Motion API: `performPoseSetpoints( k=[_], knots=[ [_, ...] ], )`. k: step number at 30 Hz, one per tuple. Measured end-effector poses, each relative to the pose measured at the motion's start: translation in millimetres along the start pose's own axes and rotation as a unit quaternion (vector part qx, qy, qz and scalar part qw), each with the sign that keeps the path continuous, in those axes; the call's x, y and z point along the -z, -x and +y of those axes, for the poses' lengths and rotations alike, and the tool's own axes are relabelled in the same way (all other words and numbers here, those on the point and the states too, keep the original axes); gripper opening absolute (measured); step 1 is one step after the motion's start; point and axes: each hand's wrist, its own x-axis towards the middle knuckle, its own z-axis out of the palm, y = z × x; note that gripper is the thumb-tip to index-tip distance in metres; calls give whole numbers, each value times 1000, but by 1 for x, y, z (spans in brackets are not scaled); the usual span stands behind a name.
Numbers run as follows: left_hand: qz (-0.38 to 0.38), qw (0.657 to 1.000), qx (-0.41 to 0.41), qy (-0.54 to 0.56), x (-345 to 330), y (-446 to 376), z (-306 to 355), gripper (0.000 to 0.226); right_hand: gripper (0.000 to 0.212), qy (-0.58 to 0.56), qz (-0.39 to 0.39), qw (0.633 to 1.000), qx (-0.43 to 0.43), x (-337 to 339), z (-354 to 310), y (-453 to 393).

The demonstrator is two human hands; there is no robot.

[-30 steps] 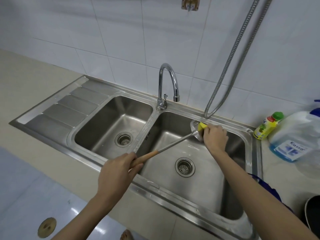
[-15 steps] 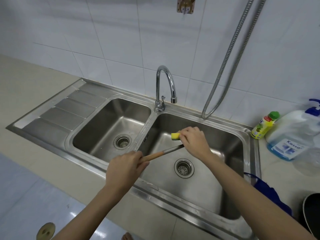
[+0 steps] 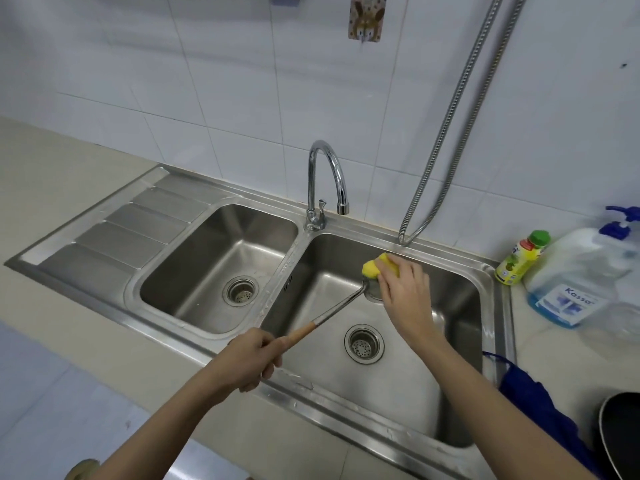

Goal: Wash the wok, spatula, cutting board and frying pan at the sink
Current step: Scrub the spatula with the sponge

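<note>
Head view: left hand (image 3: pixel 247 360) grips spatula (image 3: pixel 337 308) handle; right hand (image 3: pixel 405 292) presses sponge (image 3: pixel 375 268) on blade; jug (image 3: pixel 581 278) label "Kassa".

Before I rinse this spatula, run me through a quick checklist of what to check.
1. Left hand grips the spatula by its wooden handle: ok.
2. Right hand holds the sponge on the blade: ok.
3. Spatula over the right basin: ok.
4. Faucet spout over that basin: ok.
5. Water running: not ok, no stream visible.
6. Blade fully scrubbed: cannot tell, hand covers it.
</note>
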Motion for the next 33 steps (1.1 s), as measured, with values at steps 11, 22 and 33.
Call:
performPoseSetpoints(
  k=[11,22,33],
  knots=[
    [-76,987,82,118,-4,7,9,42,40,57,-49,996,-44,-9,26,-8],
    [-126,968,116,185,-14,-1,32,45,30,25,-21,999,12,-12,3,-18],
    [-156,979,72,108,-15,7,28,44,24,63,-9,996,-70,-12,38,-33]
  ],
)
